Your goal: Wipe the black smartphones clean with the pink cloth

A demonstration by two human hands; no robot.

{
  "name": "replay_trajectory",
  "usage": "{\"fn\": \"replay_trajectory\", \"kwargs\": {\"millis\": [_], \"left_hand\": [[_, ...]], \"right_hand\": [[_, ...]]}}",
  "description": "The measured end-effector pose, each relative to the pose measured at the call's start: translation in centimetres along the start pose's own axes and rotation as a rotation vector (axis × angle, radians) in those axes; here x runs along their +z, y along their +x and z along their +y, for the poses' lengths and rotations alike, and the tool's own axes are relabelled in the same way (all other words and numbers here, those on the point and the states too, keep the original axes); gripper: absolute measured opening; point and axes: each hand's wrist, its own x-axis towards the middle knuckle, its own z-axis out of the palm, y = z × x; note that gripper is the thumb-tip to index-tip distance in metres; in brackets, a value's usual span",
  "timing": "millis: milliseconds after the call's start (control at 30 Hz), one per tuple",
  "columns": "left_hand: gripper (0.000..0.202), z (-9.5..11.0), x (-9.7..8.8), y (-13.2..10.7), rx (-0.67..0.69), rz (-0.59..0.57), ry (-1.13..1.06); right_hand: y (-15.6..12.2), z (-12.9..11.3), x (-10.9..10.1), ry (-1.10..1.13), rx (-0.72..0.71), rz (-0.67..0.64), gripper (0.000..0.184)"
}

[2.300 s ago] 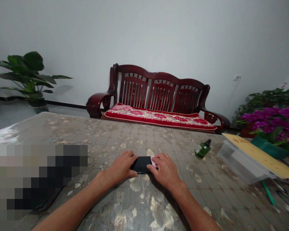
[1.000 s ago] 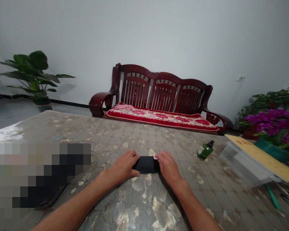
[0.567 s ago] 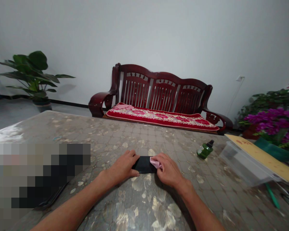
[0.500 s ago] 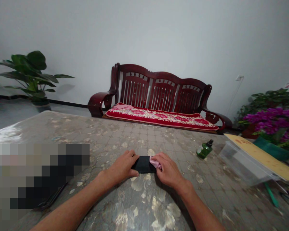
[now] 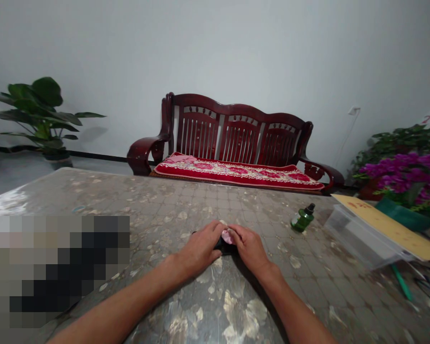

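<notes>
A black smartphone lies flat on the patterned tabletop, mostly covered by my hands. My left hand rests across its left part, the thumb by the near edge and the fingers reaching over toward the far side. Those fingertips meet a small pink cloth, which sits on the phone between both hands. On the right, my right hand pinches the cloth with thumb and fingers, close against the left fingertips. Part of the cloth and most of the screen are hidden.
A green spray bottle stands to the right on the table. Beyond it are a clear plastic box under a yellow board, and purple flowers. A blurred dark area covers the left. A wooden bench stands behind.
My left hand has slid right over the phone, from its left end to the cloth. My right hand stays near the phone's right end with the cloth. The view has shifted slightly.
</notes>
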Motion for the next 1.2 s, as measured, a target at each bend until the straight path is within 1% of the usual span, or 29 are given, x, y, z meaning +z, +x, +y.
{"fn": "replay_trajectory", "kwargs": {"millis": [67,133,233,267,400,500,533,667,800,900,1067,1200], "left_hand": [[0.04,0.3,0.4,0.6,-0.023,-0.017,0.034],[0.031,0.6,0.7,1.0,-0.038,-0.004,0.034],[0.011,0.8,1.0,1.5,-0.08,0.035,0.013],[0.008,0.8,1.0,1.6,-0.091,0.049,0.005],[0.017,0.1,0.9,1.9,-0.073,0.111,-0.078],[0.022,-0.7,0.9,2.0,-0.051,0.118,-0.146],[0.023,-0.9,1.0,2.1,-0.052,0.114,-0.152],[0.022,-1.3,1.4,2.7,-0.087,0.108,-0.119],[0.018,-1.0,1.2,3.6,-0.152,0.052,-0.029],[0.021,-0.6,0.9,4.2,-0.218,0.01,0.057],[0.024,0.3,0.6,4.9,-0.294,-0.011,0.163],[0.023,0.9,0.2,5.2,-0.314,-0.012,0.216]], "right_hand": [[0.1,0.1,0.2,-0.001,0.042,0.021,0.03],[0.2,0.2,0.4,-0.001,0.064,0.025,0.032],[0.1,0.2,0.2,0.013,0.054,0.025,0.034],[0.0,0.1,0.0,0.015,0.045,0.025,0.035],[-0.4,-0.3,-0.8,0.012,0.002,-0.016,0.039],[-0.5,-0.5,-1.1,-0.026,-0.024,-0.061,0.047],[-0.4,-0.6,-1.1,-0.048,-0.019,-0.062,0.047],[-0.2,-0.4,-0.5,-0.08,0.043,-0.025,0.038],[0.1,-0.3,0.0,-0.086,0.093,0.001,0.034],[0.3,-0.5,0.2,-0.106,0.119,0.014,0.034],[0.7,-0.8,0.4,-0.133,0.101,0.015,0.036],[0.7,-0.6,0.6,-0.206,0.122,0.008,0.031]]}}
